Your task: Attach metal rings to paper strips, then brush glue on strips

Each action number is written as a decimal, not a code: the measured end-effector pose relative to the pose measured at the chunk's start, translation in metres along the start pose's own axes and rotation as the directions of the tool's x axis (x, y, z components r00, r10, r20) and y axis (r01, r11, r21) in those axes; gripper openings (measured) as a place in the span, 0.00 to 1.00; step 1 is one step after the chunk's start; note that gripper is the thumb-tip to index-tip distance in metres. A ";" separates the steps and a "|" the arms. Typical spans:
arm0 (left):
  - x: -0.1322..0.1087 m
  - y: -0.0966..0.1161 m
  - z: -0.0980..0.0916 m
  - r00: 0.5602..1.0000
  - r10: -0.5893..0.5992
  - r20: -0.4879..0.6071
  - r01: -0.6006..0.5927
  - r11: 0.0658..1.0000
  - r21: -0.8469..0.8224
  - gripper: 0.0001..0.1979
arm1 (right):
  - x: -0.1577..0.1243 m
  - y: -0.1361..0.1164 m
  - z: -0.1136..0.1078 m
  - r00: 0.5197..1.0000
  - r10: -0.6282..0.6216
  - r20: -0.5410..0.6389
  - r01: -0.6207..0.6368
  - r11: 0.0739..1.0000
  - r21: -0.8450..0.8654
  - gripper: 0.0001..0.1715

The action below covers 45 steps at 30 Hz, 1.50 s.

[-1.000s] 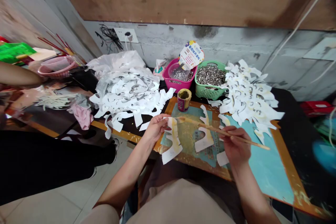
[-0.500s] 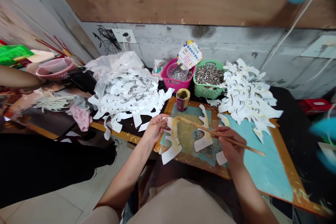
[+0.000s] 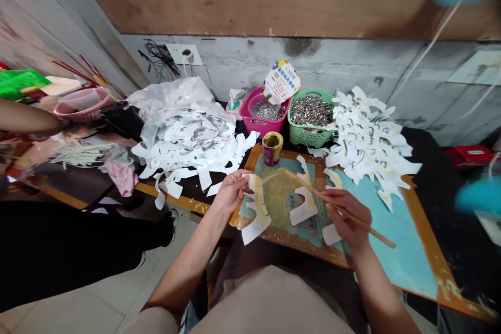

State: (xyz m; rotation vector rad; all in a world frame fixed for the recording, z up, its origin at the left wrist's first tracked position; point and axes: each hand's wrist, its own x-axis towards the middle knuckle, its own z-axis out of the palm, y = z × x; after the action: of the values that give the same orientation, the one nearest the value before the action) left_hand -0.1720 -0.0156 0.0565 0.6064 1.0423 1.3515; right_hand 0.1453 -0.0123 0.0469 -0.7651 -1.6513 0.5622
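While pinching a white paper cutout [image 3: 256,209] in the closed grip of the left hand [image 3: 230,191], just over the left part of a glue-smeared blue board [image 3: 395,250], hold the paper flat and steady. With the right hand [image 3: 346,217] closed around a thin wooden stick [image 3: 378,235], its yellow-coated tip at the top of the glue smear [image 3: 278,201], work in shallow, even strokes, clear of the second cutout [image 3: 304,203] and the glue can [image 3: 272,148].
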 end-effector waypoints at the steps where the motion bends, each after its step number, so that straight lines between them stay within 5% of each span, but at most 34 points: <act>1: 0.000 0.000 -0.001 1.000 0.003 0.000 -0.003 1.000 0.000 0.17 | 0.001 0.001 -0.002 0.998 -0.021 -0.062 0.015 0.996 -0.086 0.07; 3: -0.001 0.001 -0.002 1.000 0.008 -0.002 -0.008 1.000 0.001 0.17 | 0.005 0.001 -0.006 0.961 -0.063 -0.270 0.011 0.981 -0.192 0.06; 6: 0.000 0.002 -0.002 1.000 0.014 -0.004 -0.014 1.000 0.004 0.16 | 0.013 -0.007 -0.006 0.818 -0.130 -0.560 -0.001 0.974 -0.227 0.07; 10: 0.003 0.003 -0.001 1.000 0.021 -0.008 -0.021 1.000 0.018 0.16 | 0.023 -0.021 -0.004 0.666 -0.127 -0.735 0.008 0.987 -0.163 0.08; 12: 0.004 0.003 -0.001 1.000 0.027 -0.012 -0.027 0.999 0.024 0.16 | 0.023 -0.027 -0.006 0.635 -0.050 -0.771 0.023 0.999 -0.046 0.07; 14: 0.004 0.004 -0.001 0.999 0.034 -0.019 -0.033 0.999 0.030 0.16 | 0.020 -0.031 -0.009 0.679 0.056 -0.732 0.040 0.993 0.113 0.04; 19: 0.004 0.005 0.001 0.998 0.049 -0.032 -0.047 0.998 0.046 0.17 | 0.004 -0.040 -0.009 0.919 0.191 -0.346 -0.091 0.954 0.284 0.03; 24: 0.001 0.005 0.007 0.996 0.074 -0.044 -0.071 0.995 0.069 0.19 | -0.011 -0.042 0.010 0.955 0.256 -0.147 -0.210 0.939 0.271 0.05; 29: -0.002 0.005 0.012 0.992 0.115 -0.059 -0.107 0.988 0.114 0.20 | -0.011 -0.037 0.028 0.895 0.396 -0.203 -0.284 0.859 0.426 0.03; 35: 0.000 0.000 0.014 0.976 0.198 -0.086 -0.180 0.966 0.185 0.20 | -0.001 -0.037 0.034 0.660 0.681 -0.316 -0.386 0.669 0.635 0.01; 38: 0.001 -0.002 0.014 0.970 0.224 -0.096 -0.200 0.957 0.212 0.20 | -0.001 -0.034 0.037 0.586 0.783 -0.209 -0.468 0.537 0.702 0.01; 45: 0.013 -0.006 0.005 0.973 0.214 -0.083 -0.184 0.943 0.277 0.22 | -0.010 -0.021 0.031 0.519 0.828 0.213 -0.625 0.198 0.755 0.03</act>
State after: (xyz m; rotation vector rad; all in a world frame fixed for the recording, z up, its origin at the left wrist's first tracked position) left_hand -0.1661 -0.0033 0.0499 0.8642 1.2954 1.4441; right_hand 0.1120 -0.0323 0.0485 -0.8806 -0.5060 1.6927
